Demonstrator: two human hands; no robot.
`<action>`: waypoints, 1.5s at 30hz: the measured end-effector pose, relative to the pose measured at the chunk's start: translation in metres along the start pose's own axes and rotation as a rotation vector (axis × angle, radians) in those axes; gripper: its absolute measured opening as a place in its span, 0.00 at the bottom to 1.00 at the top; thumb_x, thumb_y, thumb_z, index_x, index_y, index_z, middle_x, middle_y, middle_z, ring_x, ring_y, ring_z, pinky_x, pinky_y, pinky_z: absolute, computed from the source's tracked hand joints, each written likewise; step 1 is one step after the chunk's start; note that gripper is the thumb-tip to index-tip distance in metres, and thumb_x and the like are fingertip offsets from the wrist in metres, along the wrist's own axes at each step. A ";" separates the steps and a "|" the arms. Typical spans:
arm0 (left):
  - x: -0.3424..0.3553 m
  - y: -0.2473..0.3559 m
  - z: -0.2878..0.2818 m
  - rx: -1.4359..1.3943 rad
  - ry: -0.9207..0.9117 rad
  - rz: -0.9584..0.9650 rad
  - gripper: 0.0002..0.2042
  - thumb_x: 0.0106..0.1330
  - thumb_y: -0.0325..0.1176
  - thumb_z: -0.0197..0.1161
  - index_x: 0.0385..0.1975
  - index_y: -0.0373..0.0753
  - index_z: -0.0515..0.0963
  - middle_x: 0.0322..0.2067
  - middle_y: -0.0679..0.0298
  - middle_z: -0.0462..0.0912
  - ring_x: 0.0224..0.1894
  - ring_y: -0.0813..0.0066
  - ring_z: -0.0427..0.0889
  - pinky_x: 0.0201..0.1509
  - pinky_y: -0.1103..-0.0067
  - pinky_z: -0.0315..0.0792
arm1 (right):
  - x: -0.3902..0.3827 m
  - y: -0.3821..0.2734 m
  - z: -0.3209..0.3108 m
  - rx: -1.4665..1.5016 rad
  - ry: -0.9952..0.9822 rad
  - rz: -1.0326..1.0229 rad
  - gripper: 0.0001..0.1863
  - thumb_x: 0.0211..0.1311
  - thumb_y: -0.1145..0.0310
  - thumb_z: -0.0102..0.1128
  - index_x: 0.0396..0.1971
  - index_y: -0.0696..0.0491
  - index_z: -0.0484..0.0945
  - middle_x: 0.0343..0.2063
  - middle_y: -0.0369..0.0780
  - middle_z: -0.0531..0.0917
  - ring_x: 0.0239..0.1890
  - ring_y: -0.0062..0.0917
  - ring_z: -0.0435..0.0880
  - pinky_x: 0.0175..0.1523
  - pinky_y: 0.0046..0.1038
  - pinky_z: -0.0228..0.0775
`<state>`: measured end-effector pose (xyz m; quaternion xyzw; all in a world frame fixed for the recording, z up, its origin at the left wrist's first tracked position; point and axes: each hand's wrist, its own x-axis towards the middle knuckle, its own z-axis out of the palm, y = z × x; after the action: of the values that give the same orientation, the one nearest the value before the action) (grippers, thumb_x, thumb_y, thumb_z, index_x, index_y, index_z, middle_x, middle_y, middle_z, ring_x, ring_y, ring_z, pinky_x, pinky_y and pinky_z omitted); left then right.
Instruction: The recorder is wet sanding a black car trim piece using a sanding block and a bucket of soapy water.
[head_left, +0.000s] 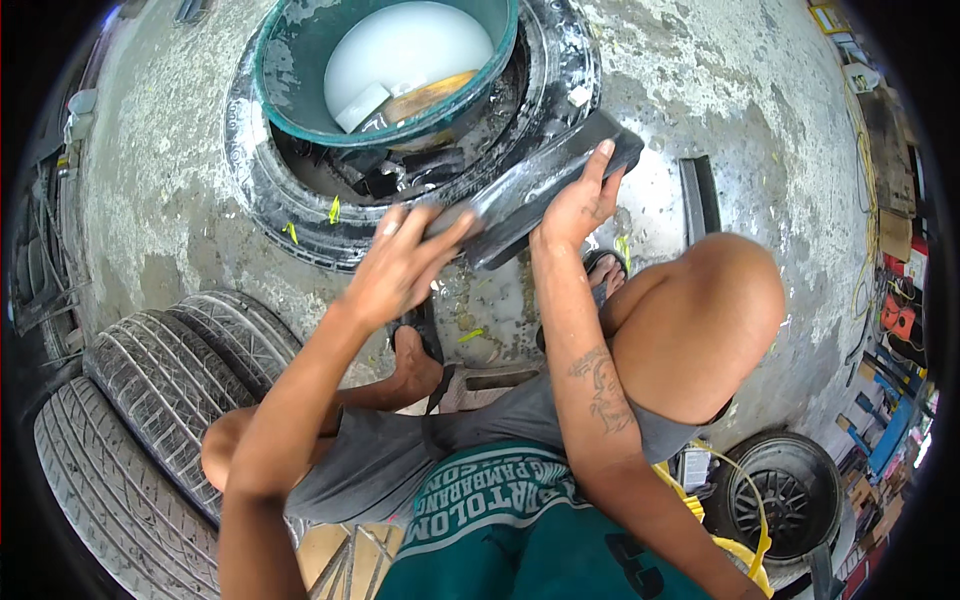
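Observation:
A long black trough-shaped part point(545, 190), wet with whitish smears, is held at a slant above the floor. My right hand point(580, 205) grips its far right end from below, thumb pressed on top. At its near left end is my left hand point(400, 262), smeared by motion. Its fingers are closed round something dark and thin against the part; I cannot make out what it is. Just beyond stands a green basin point(285, 120) of cloudy white water, holding a pale block point(362, 106) and a yellow-brown object point(432, 96) of unclear kind.
The basin sits within a wet tire point(255, 185) lying flat. Several treaded tires point(120, 470) stand at my left. A dark angled strip point(699, 198) lies on the floor beyond my right knee. At lower right are a wheel point(780, 495) and a yellow container point(745, 560).

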<state>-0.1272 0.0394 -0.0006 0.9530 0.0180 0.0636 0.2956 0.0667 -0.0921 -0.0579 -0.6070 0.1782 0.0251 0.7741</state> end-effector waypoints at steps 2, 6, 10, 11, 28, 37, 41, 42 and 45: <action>-0.012 -0.007 -0.005 0.070 -0.013 0.033 0.30 0.66 0.24 0.73 0.71 0.47 0.81 0.57 0.50 0.78 0.51 0.49 0.75 0.60 0.59 0.74 | 0.000 -0.001 0.002 0.019 -0.029 -0.025 0.46 0.83 0.46 0.59 0.81 0.68 0.57 0.77 0.54 0.69 0.75 0.35 0.70 0.81 0.35 0.56; 0.067 0.003 0.007 -0.105 0.151 -0.013 0.26 0.70 0.26 0.71 0.69 0.42 0.81 0.49 0.48 0.75 0.51 0.47 0.74 0.59 0.59 0.74 | -0.017 -0.007 0.020 -0.068 0.056 0.024 0.43 0.84 0.49 0.59 0.81 0.69 0.59 0.74 0.55 0.73 0.73 0.35 0.73 0.80 0.34 0.58; 0.079 0.007 0.001 -0.237 0.234 -0.087 0.26 0.73 0.29 0.70 0.71 0.42 0.80 0.49 0.50 0.79 0.52 0.53 0.77 0.64 0.64 0.72 | -0.006 0.004 0.011 0.043 -0.023 -0.018 0.42 0.84 0.51 0.59 0.80 0.69 0.60 0.73 0.54 0.75 0.71 0.35 0.75 0.79 0.33 0.59; 0.073 0.017 -0.015 -0.257 0.270 -0.091 0.26 0.74 0.29 0.70 0.72 0.43 0.80 0.50 0.52 0.80 0.53 0.56 0.79 0.65 0.65 0.73 | 0.000 0.004 0.008 0.047 -0.013 -0.022 0.42 0.84 0.51 0.59 0.80 0.69 0.60 0.73 0.54 0.75 0.71 0.35 0.75 0.79 0.33 0.59; 0.239 -0.300 0.028 0.422 -0.635 -0.475 0.22 0.75 0.37 0.56 0.65 0.37 0.83 0.63 0.42 0.84 0.69 0.42 0.79 0.73 0.55 0.73 | -0.023 -0.019 0.015 0.001 0.044 0.130 0.31 0.86 0.49 0.57 0.69 0.63 0.75 0.57 0.40 0.84 0.52 0.24 0.80 0.64 0.28 0.72; 0.227 -0.195 -0.079 0.319 -0.074 -0.065 0.19 0.77 0.42 0.66 0.57 0.35 0.86 0.49 0.40 0.87 0.54 0.38 0.85 0.63 0.55 0.78 | -0.011 -0.009 0.009 0.014 0.002 0.023 0.32 0.87 0.52 0.56 0.74 0.63 0.72 0.63 0.44 0.82 0.59 0.28 0.77 0.70 0.31 0.66; 0.136 -0.064 -0.130 0.144 0.467 -0.008 0.21 0.75 0.38 0.72 0.65 0.40 0.84 0.47 0.48 0.85 0.49 0.48 0.86 0.56 0.65 0.78 | -0.010 -0.009 0.011 -0.035 0.019 -0.015 0.34 0.86 0.53 0.56 0.77 0.64 0.69 0.67 0.48 0.79 0.64 0.31 0.77 0.74 0.32 0.64; 0.110 -0.030 -0.126 0.093 0.511 -0.038 0.22 0.74 0.37 0.73 0.66 0.41 0.84 0.48 0.50 0.86 0.50 0.53 0.86 0.57 0.66 0.79 | -0.007 -0.008 0.010 -0.055 0.030 -0.018 0.35 0.86 0.52 0.56 0.77 0.66 0.67 0.69 0.50 0.78 0.66 0.32 0.76 0.75 0.32 0.63; 0.035 0.034 -0.083 0.060 0.547 -0.154 0.26 0.71 0.32 0.74 0.70 0.42 0.82 0.51 0.51 0.85 0.53 0.54 0.83 0.62 0.64 0.77 | -0.004 -0.005 0.006 -0.053 0.016 -0.027 0.40 0.85 0.50 0.57 0.77 0.70 0.64 0.72 0.53 0.75 0.71 0.34 0.74 0.78 0.33 0.60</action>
<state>-0.1031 0.0607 0.0906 0.9046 0.1713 0.2953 0.2554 0.0659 -0.0874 -0.0514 -0.6300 0.1754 0.0146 0.7564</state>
